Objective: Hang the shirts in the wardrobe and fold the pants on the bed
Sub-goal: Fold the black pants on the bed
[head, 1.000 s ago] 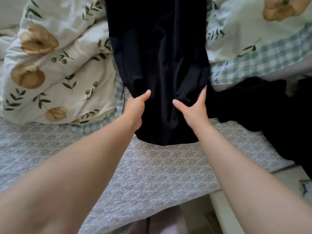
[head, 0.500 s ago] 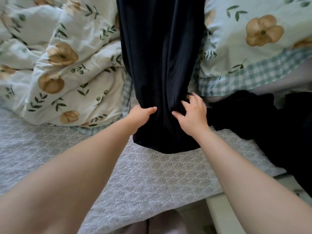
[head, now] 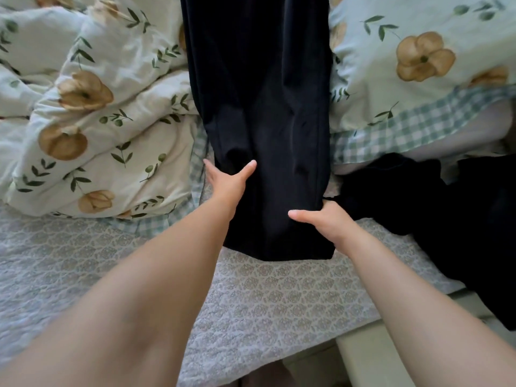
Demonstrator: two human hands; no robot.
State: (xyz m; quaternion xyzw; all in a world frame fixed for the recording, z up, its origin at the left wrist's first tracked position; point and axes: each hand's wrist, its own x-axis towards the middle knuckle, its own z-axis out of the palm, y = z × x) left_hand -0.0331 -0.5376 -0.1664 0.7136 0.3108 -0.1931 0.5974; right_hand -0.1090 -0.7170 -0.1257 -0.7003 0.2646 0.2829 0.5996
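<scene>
Black pants (head: 265, 107) lie lengthwise across the bed (head: 279, 297), their near end towards you and the rest running away between a flowered duvet (head: 97, 121) and a pillow (head: 405, 65).

Your right hand (head: 326, 223) has slid down and outwards since half a second ago. Then its fingers lay flat on top of the cloth. Now only the thumb rests on top, and the fingers are tucked out of sight under the right edge, pinching it.

Your left hand (head: 227, 185) has shifted to the left edge. Its thumb is spread over the fabric, one finger (head: 208, 164) shows beside it, and the rest are hidden beneath.

With both edges held, smoothing looks finished and the first fold seems ready to begin. More dark clothes (head: 418, 205) wait just to the right.
</scene>
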